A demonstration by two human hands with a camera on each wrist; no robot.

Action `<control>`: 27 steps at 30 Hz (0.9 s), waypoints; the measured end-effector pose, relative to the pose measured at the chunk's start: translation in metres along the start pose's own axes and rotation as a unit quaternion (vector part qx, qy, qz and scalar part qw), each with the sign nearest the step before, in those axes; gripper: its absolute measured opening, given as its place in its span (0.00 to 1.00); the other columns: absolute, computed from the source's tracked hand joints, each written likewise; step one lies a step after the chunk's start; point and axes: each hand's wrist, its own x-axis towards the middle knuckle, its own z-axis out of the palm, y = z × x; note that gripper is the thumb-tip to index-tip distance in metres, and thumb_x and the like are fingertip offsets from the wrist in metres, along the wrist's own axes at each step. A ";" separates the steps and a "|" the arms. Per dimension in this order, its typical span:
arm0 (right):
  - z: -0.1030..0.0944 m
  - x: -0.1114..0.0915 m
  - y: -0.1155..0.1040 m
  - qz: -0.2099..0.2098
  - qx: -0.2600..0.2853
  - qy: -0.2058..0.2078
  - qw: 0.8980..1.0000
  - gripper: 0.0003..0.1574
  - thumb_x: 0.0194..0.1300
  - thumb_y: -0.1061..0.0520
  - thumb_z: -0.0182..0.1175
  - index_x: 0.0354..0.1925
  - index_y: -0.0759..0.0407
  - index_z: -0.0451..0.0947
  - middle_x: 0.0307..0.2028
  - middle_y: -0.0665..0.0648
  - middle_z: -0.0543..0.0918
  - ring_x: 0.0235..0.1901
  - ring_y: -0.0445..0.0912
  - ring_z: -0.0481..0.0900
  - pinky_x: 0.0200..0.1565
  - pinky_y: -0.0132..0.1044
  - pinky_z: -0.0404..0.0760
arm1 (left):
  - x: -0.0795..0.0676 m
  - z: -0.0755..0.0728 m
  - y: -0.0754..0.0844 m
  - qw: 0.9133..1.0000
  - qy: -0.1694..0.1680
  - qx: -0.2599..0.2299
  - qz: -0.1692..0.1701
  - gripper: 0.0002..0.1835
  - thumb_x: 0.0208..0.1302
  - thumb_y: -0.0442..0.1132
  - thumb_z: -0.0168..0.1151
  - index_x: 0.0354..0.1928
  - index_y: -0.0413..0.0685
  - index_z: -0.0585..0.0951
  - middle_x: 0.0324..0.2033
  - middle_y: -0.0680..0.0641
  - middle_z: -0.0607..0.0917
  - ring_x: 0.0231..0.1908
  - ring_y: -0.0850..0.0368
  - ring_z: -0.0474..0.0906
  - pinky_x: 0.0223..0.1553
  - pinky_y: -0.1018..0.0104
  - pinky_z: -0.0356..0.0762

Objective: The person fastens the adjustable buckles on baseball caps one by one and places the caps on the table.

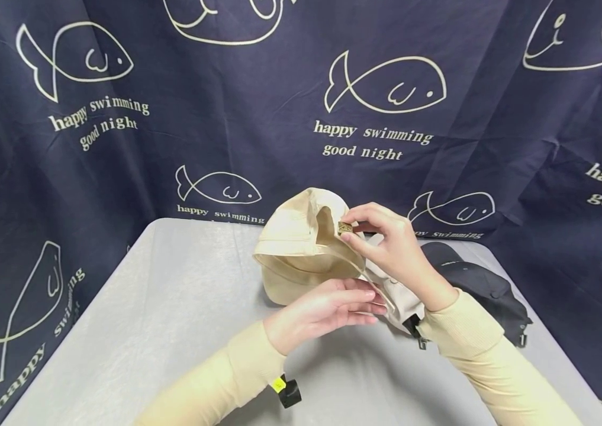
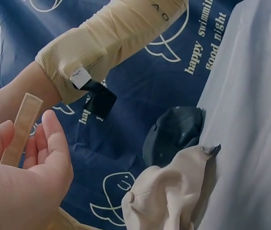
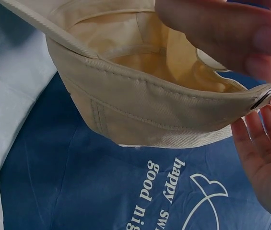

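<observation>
A beige baseball cap (image 1: 285,228) is tipped up over the table, its back opening towards me. At that opening my right hand (image 1: 386,239) pinches a small brass-coloured buckle (image 1: 345,228) between thumb and fingertips. Below it, my left hand (image 1: 327,307) has its fingers loosely extended beside the cap's hanging strap. In the left wrist view the strap end (image 2: 24,122) rises between the left thumb and fingers, with a gap to the fingers. The right wrist view looks along the cap's stitched band (image 3: 140,96) into its inside.
A pale cap (image 1: 399,296) lies behind my right forearm, with a dark cap (image 1: 484,290) farther right. Both are on the grey table (image 1: 135,307). A dark blue cloth (image 1: 279,118) printed with fish hangs behind the table's far edge.
</observation>
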 end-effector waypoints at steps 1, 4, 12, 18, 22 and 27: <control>0.000 0.000 0.000 0.000 0.000 0.001 1.000 0.13 0.47 0.76 0.66 0.35 0.72 0.79 0.36 0.65 0.82 0.36 0.50 0.80 0.37 0.42 0.83 | 0.000 0.001 0.000 1.000 -0.001 -0.003 -0.004 0.06 0.68 0.30 0.49 0.40 0.44 0.76 0.37 0.49 0.83 0.41 0.58 0.81 0.48 0.63 0.78; 0.000 0.000 0.001 0.000 -0.002 0.002 1.000 0.13 0.47 0.76 0.67 0.35 0.72 0.79 0.36 0.65 0.82 0.36 0.50 0.80 0.37 0.42 0.83 | 0.001 0.003 0.000 1.000 -0.004 -0.007 -0.008 0.07 0.69 0.29 0.48 0.39 0.46 0.75 0.36 0.50 0.83 0.40 0.59 0.81 0.46 0.66 0.79; -0.001 0.000 0.002 0.002 0.003 0.003 1.000 0.13 0.48 0.76 0.67 0.35 0.72 0.79 0.36 0.65 0.82 0.36 0.51 0.80 0.37 0.43 0.83 | 0.000 0.003 -0.001 1.000 0.015 -0.004 -0.001 0.07 0.69 0.30 0.49 0.39 0.47 0.75 0.36 0.50 0.83 0.40 0.59 0.81 0.43 0.68 0.79; -0.001 0.000 0.003 0.004 0.004 0.002 1.000 0.13 0.48 0.76 0.66 0.35 0.72 0.79 0.36 0.65 0.82 0.36 0.50 0.80 0.37 0.43 0.83 | -0.004 0.003 0.000 0.999 0.045 0.000 0.005 0.06 0.68 0.30 0.50 0.37 0.45 0.76 0.33 0.49 0.82 0.36 0.60 0.81 0.42 0.68 0.79; -0.001 -0.001 0.004 0.008 0.006 0.003 1.000 0.12 0.48 0.76 0.66 0.35 0.72 0.79 0.36 0.65 0.82 0.37 0.50 0.80 0.38 0.43 0.83 | -0.007 0.002 0.003 0.998 0.060 0.001 0.009 0.06 0.67 0.29 0.51 0.35 0.45 0.76 0.31 0.49 0.83 0.34 0.60 0.81 0.40 0.69 0.79; -0.002 -0.002 0.005 0.009 0.006 0.004 1.000 0.13 0.48 0.76 0.66 0.35 0.72 0.79 0.36 0.65 0.82 0.36 0.50 0.81 0.38 0.42 0.83 | -0.014 0.000 0.008 0.998 0.065 0.007 0.017 0.06 0.68 0.29 0.50 0.35 0.45 0.75 0.30 0.50 0.83 0.33 0.60 0.81 0.39 0.68 0.79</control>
